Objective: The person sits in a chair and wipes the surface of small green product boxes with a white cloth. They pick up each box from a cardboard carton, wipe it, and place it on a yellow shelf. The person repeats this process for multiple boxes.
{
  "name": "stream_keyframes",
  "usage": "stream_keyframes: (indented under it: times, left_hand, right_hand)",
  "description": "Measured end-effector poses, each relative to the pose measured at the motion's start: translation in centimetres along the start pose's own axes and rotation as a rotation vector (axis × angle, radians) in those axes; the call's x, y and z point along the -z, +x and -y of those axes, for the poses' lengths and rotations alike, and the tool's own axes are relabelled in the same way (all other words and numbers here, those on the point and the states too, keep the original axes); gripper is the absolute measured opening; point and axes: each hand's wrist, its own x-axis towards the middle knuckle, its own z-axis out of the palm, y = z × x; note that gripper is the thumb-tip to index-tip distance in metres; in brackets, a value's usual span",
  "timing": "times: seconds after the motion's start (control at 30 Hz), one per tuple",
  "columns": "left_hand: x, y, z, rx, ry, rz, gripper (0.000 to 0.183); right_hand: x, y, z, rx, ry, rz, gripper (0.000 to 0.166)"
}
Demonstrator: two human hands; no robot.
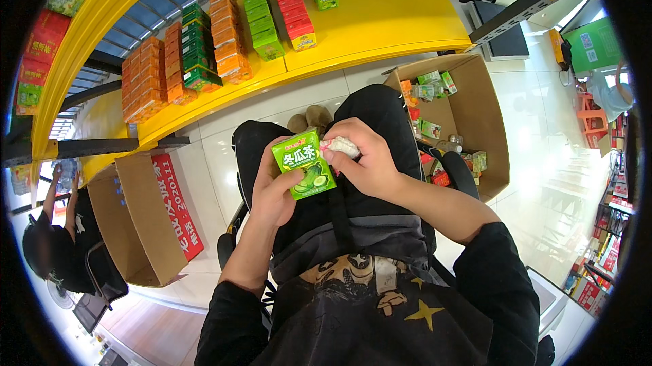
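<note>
A green winter melon tea carton sits in my left hand, its printed front turned up towards me and my thumb across its lower left part. My right hand grips a crumpled white cloth with pink parts. The cloth is against or very close to the carton's right edge. Both hands are above my lap, over black trousers. My fingers hide the carton's underside and part of the cloth.
Ahead, a yellow shelf carries rows of red cartons, green cartons and orange cartons. An open cardboard box with drink cartons and bottles stands right; another cardboard box stands left. A seated person handles bottles far left.
</note>
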Motion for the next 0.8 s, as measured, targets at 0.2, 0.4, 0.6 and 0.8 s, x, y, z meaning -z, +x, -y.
stream_keyframes:
  times: [0.2, 0.4, 0.6, 0.8]
  left_hand:
    - [0.1, 0.0, -0.7, 0.042, -0.174, 0.075, 0.061]
    - [0.0, -0.1, -0.3, -0.063, 0.049, 0.180, 0.082]
    - [-1.1, -0.3, -0.7, -0.051, 0.389, 0.191, 0.094]
    - [0.1, -0.2, -0.3, -0.006, 0.739, 0.115, 0.095]
  right_hand:
    - [0.5, 0.4, 0.0, -0.014, 0.041, -0.012, 0.020]
    - [0.8, 0.5, 0.2, -0.261, 0.387, 0.021, 0.019]
    - [1.1, 1.0, 0.2, -0.245, 0.437, 0.045, 0.017]
    - [1.8, 1.5, 0.0, 0.022, -0.099, 0.173, 0.017]
